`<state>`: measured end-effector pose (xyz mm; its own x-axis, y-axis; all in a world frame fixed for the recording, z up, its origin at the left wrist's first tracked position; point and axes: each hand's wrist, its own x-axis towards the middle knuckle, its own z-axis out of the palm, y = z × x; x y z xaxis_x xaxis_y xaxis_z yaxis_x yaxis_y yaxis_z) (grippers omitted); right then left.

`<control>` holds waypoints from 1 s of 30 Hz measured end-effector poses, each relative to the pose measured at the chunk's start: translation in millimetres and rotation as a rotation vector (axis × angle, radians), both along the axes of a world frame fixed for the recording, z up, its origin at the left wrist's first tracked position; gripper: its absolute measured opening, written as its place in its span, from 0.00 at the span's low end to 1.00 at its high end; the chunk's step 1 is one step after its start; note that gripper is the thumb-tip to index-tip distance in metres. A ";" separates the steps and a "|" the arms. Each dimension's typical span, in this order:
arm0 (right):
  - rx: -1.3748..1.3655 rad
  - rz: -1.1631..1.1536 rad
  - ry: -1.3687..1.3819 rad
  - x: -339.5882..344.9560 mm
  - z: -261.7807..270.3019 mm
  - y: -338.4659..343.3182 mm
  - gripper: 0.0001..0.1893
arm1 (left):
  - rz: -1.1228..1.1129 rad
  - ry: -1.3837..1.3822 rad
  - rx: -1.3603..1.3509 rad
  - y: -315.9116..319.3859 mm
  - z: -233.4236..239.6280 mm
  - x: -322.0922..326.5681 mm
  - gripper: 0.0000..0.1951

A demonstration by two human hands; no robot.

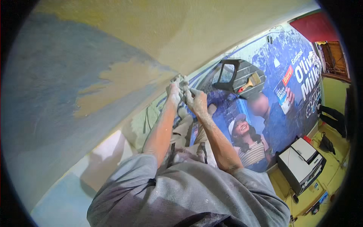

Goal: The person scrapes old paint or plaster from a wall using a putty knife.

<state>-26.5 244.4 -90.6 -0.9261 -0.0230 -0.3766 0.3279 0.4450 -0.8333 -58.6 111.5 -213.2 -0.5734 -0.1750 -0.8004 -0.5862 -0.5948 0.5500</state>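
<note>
My left hand point(173, 91) and my right hand point(197, 102) are close together before me, both coated in pale dust. Between them is a small dusty grey piece point(182, 90), gripped by the fingers of both; its kind is hard to make out. Just beyond my fingertips rises a wall point(136, 22), painted grey-blue and yellowish beige. An uneven beige patch point(113, 85) spreads over its grey part, left of my hands.
A dark plastic stool point(249, 69) carries a paintbrush point(251, 82). A printed banner point(279, 130) covers the floor under my feet. At right are a white and black printer point(300, 161), a black bag point(326, 144) and another person's dark-clothed leg point(333, 115).
</note>
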 end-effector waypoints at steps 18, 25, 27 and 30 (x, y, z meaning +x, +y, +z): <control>-0.033 -0.111 0.085 19.0 -0.6 12.1 0.15 | -0.051 0.065 -0.050 33.1 47.0 -6.3 0.15; 0.028 -0.076 0.156 21.9 6.5 10.7 0.14 | 0.125 0.041 0.066 33.4 53.5 8.3 0.15; -0.064 -0.140 0.158 11.8 2.1 10.8 0.14 | -0.131 0.083 0.257 23.2 41.6 -8.1 0.16; -0.037 -0.112 0.086 16.6 3.5 13.7 0.14 | -0.070 0.058 0.106 29.1 48.5 1.8 0.17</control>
